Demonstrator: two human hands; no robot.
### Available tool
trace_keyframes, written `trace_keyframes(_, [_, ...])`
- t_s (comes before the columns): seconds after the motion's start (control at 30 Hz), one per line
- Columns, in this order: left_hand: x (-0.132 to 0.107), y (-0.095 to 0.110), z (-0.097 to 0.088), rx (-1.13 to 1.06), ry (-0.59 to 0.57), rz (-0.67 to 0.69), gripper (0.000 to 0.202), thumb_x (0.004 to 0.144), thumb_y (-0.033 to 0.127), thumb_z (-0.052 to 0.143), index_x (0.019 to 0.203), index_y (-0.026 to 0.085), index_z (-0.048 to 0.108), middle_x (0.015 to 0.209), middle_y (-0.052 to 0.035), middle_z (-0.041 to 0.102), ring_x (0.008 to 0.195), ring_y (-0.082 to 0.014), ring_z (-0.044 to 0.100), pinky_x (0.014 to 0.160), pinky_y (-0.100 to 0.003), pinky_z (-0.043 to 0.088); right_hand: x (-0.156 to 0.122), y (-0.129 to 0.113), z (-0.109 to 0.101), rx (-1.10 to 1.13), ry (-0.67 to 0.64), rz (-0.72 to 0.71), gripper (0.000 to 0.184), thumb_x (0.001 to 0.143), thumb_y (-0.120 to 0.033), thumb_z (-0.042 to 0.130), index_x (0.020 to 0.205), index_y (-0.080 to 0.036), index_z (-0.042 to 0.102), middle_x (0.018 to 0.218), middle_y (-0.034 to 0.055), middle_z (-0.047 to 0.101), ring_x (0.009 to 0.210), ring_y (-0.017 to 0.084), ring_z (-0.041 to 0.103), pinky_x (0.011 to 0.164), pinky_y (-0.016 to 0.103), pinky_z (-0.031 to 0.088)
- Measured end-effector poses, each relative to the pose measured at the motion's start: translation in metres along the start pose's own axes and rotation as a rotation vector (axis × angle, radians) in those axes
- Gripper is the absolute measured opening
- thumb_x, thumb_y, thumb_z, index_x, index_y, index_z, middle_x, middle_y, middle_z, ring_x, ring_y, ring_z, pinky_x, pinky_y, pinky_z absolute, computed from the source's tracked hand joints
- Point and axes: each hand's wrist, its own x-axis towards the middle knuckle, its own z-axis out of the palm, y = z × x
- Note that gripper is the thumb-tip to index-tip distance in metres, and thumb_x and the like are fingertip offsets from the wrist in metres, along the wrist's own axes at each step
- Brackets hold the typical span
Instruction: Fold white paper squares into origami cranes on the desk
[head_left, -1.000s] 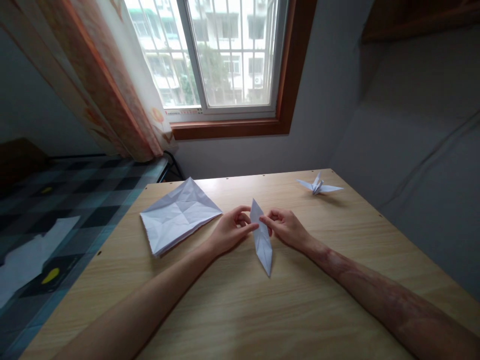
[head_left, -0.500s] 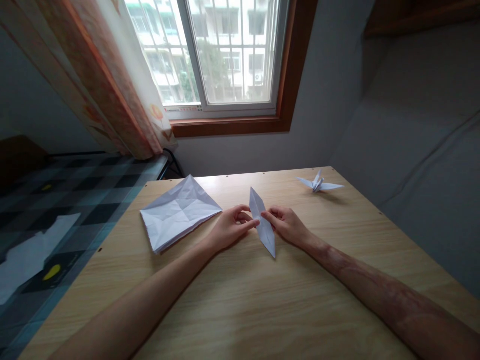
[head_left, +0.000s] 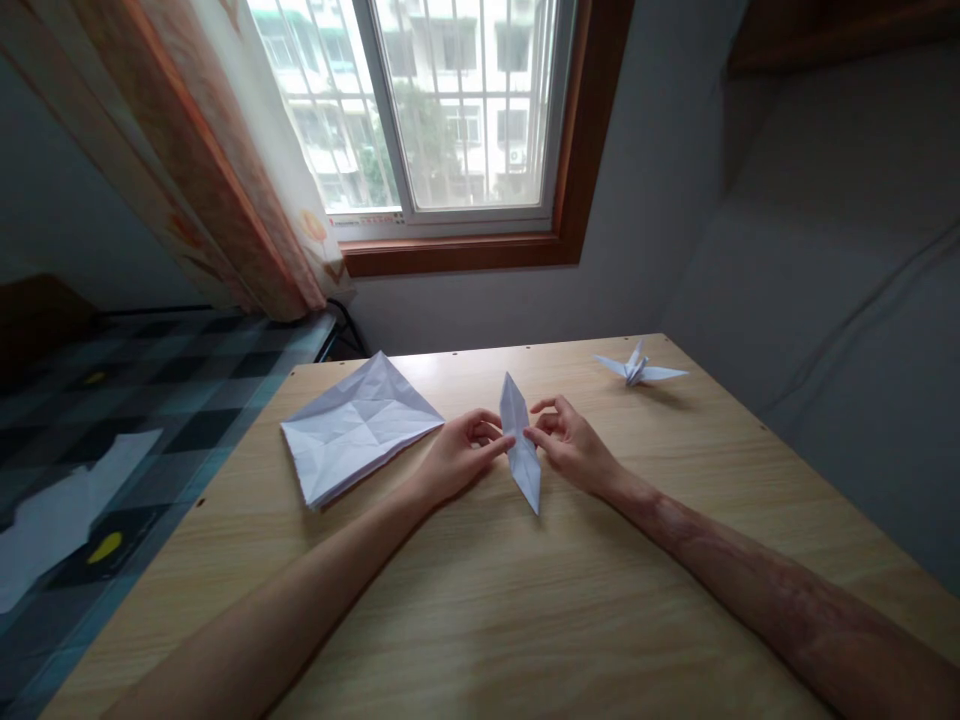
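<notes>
We find two bare hands at the centre of the frame. The left hand [head_left: 469,452] is partly closed, its fingers curled, and grasps the left edge of one folded paper [head_left: 517,430] between thumb and fingers. The right hand [head_left: 574,448] is half open: its thumb tip touches the paper's right edge, its index finger is raised away from the sheet, and the remaining fingers are bent. We cannot tell whether those bent fingers close on the paper from behind.

The folded paper, one in number, is white, long and narrow, pointed at both ends, with its upper tip leaning toward the left of the frame. It is at the middle of the frame, between the hands, above one wooden table [head_left: 487,620].

On the table we count one paper crane [head_left: 636,372], wings spread, right of centre near the far edge. Left of centre lies one stack of creased paper [head_left: 360,425]; we cannot tell how many sheets it contains.

At the left edge of the frame, white paper [head_left: 56,520] lies on one bed [head_left: 255,350] with a checked cover; whether it is one piece or two, we cannot tell. We note one window [head_left: 472,110] at upper centre and one curtain [head_left: 217,160] at upper left.
</notes>
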Motion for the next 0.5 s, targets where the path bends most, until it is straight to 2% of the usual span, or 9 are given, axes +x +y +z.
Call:
trace_keyframes(0.07, [0.000,0.001,0.000,0.004,0.014,0.003,0.042,0.090,0.052,0.088,0.101,0.016,0.069,0.084,-0.0037,0.077,0.074,-0.0146,0.067,0.066,-0.024,0.046,0.000,-0.001,-0.001,-0.018,0.027,-0.016,0.031,0.096,-0.044,0.077,0.111,-0.024,0.059,0.082,0.0003,0.076,0.073,0.020,0.070,0.063,0.029,0.049])
trace_keyframes(0.2, [-0.001,0.004,0.001,-0.024,0.021,-0.017,0.044,0.089,0.052,0.088,0.098,0.017,0.063,0.077,0.0002,0.071,0.065,-0.0113,0.059,0.059,-0.021,0.040,-0.001,-0.007,-0.003,-0.157,0.020,-0.085,0.020,0.096,-0.042,0.078,0.095,-0.022,0.072,0.092,0.0041,0.078,0.082,0.021,0.071,0.073,0.032,0.055])
trace_keyframes(0.33, [-0.002,0.005,0.002,-0.059,0.046,-0.036,0.046,0.087,0.052,0.089,0.092,0.019,0.058,0.072,0.0046,0.063,0.059,-0.0088,0.054,0.055,-0.019,0.036,-0.001,-0.011,-0.004,-0.208,0.009,-0.107,0.014,0.097,-0.037,0.076,0.095,-0.023,0.078,0.093,0.0035,0.080,0.084,0.021,0.074,0.079,0.033,0.057])
trace_keyframes(0.5, [-0.002,0.009,0.003,-0.057,0.021,-0.013,0.040,0.094,0.052,0.082,0.096,0.018,0.061,0.071,0.0030,0.066,0.061,-0.0115,0.060,0.059,-0.022,0.043,-0.002,-0.014,-0.003,-0.210,0.012,-0.102,0.014,0.097,-0.036,0.076,0.095,-0.022,0.080,0.093,0.0037,0.081,0.082,0.020,0.074,0.076,0.031,0.058])
